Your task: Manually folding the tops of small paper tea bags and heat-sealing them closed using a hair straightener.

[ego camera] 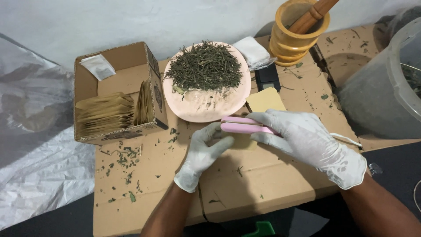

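Covering most of the pink sealer (pixel 243 125), right hand (pixel 307 140) fingers clasp it; left hand (pixel 204 151) fingers half-curled beneath, grip unclear.

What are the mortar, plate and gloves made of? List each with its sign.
Mortar: apparently wood, yellowish with turned ridges and a smooth sheen.
Plate: pale pink, smooth and matte; ceramic or plastic, unclear.
Gloves on left hand and right hand: thin white latex-like rubber, wrinkled.
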